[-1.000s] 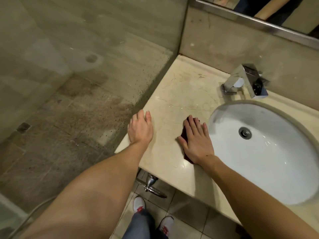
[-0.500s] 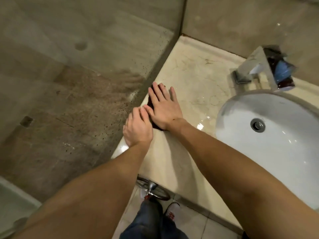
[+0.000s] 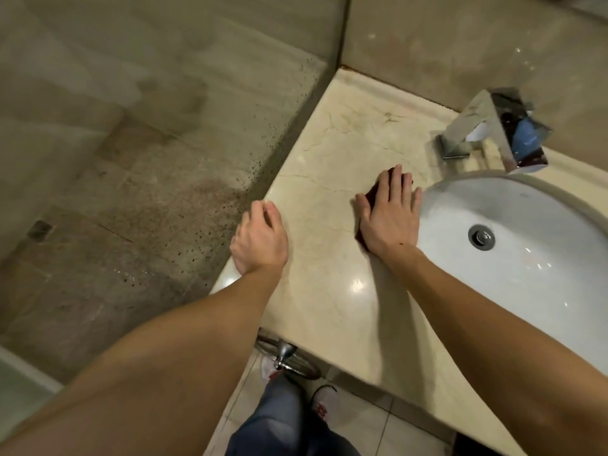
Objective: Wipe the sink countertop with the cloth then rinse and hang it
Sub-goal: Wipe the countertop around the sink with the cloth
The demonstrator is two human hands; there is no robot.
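A dark red cloth (image 3: 373, 194) lies flat on the cream marble countertop (image 3: 329, 153), mostly hidden under my right hand (image 3: 390, 213). That hand presses on it with straight, spread fingers, just left of the white sink basin (image 3: 513, 258). My left hand (image 3: 258, 240) rests at the countertop's left edge with its fingers loosely curled, holding nothing. The chrome faucet (image 3: 493, 139) stands behind the basin at the upper right.
A spotted glass shower partition (image 3: 184, 179) runs along the countertop's left side. The basin's drain (image 3: 481, 236) sits in its middle. Below the counter's front edge are a chrome fitting (image 3: 284, 353), floor tiles and my legs and shoes (image 3: 289, 413).
My right hand slid the cloth from the countertop's left edge, beside my left hand, to the right up against the basin. My left hand's fingers have curled a little.
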